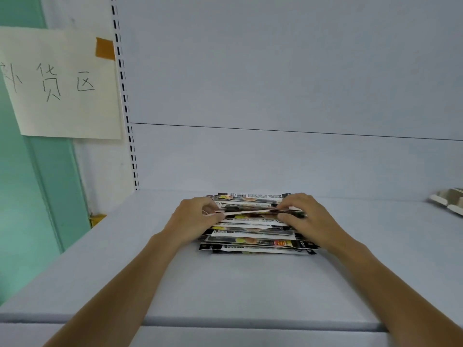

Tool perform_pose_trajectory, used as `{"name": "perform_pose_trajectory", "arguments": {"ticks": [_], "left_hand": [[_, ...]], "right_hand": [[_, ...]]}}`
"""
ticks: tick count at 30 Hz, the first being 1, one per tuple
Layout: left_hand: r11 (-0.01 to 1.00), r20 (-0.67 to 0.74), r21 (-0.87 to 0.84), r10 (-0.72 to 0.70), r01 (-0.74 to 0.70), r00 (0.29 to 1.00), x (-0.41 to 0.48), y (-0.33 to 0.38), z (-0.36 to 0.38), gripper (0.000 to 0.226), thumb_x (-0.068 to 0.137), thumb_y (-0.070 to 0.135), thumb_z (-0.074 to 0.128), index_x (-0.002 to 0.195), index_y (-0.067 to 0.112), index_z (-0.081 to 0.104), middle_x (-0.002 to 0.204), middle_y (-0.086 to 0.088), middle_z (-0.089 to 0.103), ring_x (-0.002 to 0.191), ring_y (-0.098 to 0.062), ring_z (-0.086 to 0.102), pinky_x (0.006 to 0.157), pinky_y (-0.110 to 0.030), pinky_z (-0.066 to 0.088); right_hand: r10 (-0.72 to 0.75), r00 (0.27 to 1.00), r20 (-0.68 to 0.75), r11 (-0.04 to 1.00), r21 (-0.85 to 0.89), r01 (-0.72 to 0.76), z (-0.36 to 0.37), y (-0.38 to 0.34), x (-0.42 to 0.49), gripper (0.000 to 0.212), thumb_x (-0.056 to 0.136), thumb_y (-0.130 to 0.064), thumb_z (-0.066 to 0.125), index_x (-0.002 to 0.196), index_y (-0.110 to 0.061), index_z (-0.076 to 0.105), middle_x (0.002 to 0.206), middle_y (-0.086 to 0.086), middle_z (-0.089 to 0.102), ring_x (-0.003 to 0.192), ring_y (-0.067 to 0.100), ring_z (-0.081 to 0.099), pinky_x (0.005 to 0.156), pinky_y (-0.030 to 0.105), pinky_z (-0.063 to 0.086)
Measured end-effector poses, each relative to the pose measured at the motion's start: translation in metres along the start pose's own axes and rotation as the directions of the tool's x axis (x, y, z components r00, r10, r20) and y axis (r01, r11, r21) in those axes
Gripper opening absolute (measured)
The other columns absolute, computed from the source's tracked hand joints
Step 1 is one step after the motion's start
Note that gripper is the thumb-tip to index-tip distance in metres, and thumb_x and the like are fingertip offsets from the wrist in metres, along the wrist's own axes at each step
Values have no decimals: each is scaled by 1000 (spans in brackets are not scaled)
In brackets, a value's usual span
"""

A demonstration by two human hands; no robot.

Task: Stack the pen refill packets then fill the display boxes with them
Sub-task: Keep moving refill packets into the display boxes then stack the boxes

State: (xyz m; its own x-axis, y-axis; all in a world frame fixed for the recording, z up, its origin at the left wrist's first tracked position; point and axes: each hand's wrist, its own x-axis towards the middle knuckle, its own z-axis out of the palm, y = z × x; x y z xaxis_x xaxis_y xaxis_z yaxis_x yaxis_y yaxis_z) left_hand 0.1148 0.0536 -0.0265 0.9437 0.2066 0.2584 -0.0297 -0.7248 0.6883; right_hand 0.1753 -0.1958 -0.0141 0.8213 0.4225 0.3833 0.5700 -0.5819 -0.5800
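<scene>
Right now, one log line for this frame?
step: stacking | left hand: pinches top packet end | right hand: grips other end | packets: uneven pile on shelf | cardboard tray: far right

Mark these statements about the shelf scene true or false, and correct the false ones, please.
1. The left hand and the right hand both grip the packets. True.
2. The packets lie inside a display box. False: they lie in a loose pile directly on the shelf.
3. A paper sign is fixed with orange tape at the left. True.
4. The far right of the shelf holds a stack of books. False: a cardboard tray sits there.
</scene>
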Motion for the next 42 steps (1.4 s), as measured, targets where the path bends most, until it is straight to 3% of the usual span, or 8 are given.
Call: {"name": "perform_pose_trajectory", "arguments": {"ticks": [6, 12, 15, 23, 28, 32, 36, 42], "left_hand": [[999, -264, 50, 17, -4, 964, -1, 2, -5, 3, 85, 30, 64, 82, 29, 66, 92, 12, 66, 91, -10, 59, 76, -27, 42], [998, -524, 44, 60, -43, 850, 2, -1, -10, 10, 90, 23, 58, 91, 19, 67, 96, 2, 66, 91, -16, 58, 78, -29, 43], [996, -582, 27, 89, -90, 808, 3, -1, -12, 9, 89, 18, 60, 92, 14, 67, 96, -1, 64, 88, -14, 56, 78, -26, 41], [971, -239, 181, 199, -158, 950, 0, -1, 1, 20, 84, 19, 61, 104, 25, 64, 113, 6, 53, 112, -13, 42, 90, -20, 28], [935, -341, 280, 307, -216, 888, -3, 15, -2, 47, 81, 23, 64, 126, 19, 49, 132, 2, 44, 126, -17, 32, 103, -28, 25], [609, -142, 685, 649, -398, 747, 2, 40, -4, 83, 61, 37, 76, 131, 16, 37, 131, -11, 49, 124, -30, 41, 102, -47, 39], [414, -2, 830, 671, -373, 741, -4, 68, -4, 55, 81, 31, 56, 131, 18, 38, 114, -4, 59, 102, -23, 57, 87, -35, 42], [757, -2, 565, 399, -329, 917, -15, 70, -12, 20, 93, 26, 46, 110, 16, 48, 98, 0, 60, 86, -22, 56, 67, -29, 36]], "right_hand": [[67, 998, -9, 996, -64, -67, 3, 5, -2, 31, 86, -34, 62, 116, -26, 61, 102, -9, 62, 98, 13, 56, 88, 29, 44], [16, 988, -155, 997, -76, -28, -1, 5, -1, 20, 84, -28, 66, 103, -24, 66, 90, -6, 69, 76, 11, 61, 70, 28, 50], [18, 968, -250, 996, -76, -38, -4, 7, 0, 10, 87, -27, 63, 95, -22, 66, 83, -6, 68, 62, 5, 59, 54, 15, 43], [-3, 943, -333, 1000, 27, 13, -4, 7, 1, 18, 92, -28, 54, 86, -15, 65, 61, -11, 57, 54, 10, 47, 49, 19, 32], [-69, 953, -296, 997, -1, 72, -5, 0, -1, 13, 92, -19, 56, 88, -14, 67, 66, -7, 61, 56, 6, 53, 51, 13, 37], [-116, 987, -113, 992, 35, 121, -16, -30, 2, 6, 89, -19, 61, 85, -21, 64, 67, -6, 62, 56, 7, 55, 51, 9, 38], [-123, 991, 50, 966, 234, 108, -28, -62, 3, 19, 86, -23, 66, 104, -28, 62, 85, -7, 67, 69, 3, 64, 55, 12, 45], [-222, 963, -154, 974, 21, 228, -24, -75, -4, 22, 94, -32, 50, 110, -24, 62, 102, -13, 60, 90, 0, 54, 75, 13, 40]]}}
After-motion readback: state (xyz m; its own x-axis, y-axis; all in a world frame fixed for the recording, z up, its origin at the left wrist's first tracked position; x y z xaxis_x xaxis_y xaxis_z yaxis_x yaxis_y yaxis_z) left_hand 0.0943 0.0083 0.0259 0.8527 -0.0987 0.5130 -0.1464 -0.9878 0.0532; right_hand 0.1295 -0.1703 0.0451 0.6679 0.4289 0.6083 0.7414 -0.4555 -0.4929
